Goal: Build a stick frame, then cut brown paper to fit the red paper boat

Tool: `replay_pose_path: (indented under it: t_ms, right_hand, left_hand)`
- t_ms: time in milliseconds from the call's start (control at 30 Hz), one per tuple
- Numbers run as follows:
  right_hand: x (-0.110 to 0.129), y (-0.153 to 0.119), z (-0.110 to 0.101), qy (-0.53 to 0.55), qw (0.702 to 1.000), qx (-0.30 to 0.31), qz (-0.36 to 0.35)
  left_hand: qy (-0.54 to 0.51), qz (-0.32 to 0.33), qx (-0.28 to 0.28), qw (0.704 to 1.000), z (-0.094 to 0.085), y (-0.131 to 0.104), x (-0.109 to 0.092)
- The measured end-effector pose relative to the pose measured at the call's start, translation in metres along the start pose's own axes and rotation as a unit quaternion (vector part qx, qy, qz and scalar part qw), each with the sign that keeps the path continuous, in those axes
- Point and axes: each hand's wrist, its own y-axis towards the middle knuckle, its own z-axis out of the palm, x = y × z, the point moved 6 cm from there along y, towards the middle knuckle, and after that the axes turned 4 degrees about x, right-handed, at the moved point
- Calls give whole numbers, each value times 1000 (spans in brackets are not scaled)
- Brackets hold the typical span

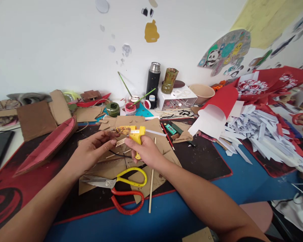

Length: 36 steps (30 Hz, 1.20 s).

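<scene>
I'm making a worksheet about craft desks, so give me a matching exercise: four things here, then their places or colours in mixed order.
1. Glue gun
2. Short wooden sticks
3. Scissors
4. Vacuum flask

A. Black with a silvery top
B. Held by the left hand
C. One yellow handle, one red
D. Held by the right hand

Right pairs: 1-D, 2-B, 3-C, 4-A
</scene>
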Motion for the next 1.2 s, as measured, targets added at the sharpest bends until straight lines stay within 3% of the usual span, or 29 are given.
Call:
replay_pose_path:
  t_ms: [167,367,567,833,1000,1200]
  right_hand:
    - [-1,0,0,-7,1000,-1,-5]
    - [1,0,-1,-31,999,1,-12]
    - [-2,0,1,-27,1000,-1,12]
    - [5,-1,-5,-7,999,-31,7]
    - [8,-1,-7,9,999,-41,-5]
    - [6,-1,-4,-4,999,-24,-22]
  left_hand:
    - [24,11,-9,1000,-4,-1,0]
    - [129,83,24,988,5,-6,-11]
    - [202,116,-1,972,8,-7,-18]
    - [217,101,-22,971,1,-3,-13]
    - [290,143,-38,946,0,3,-9]
    - [334,137,-28,932,2,8,6]
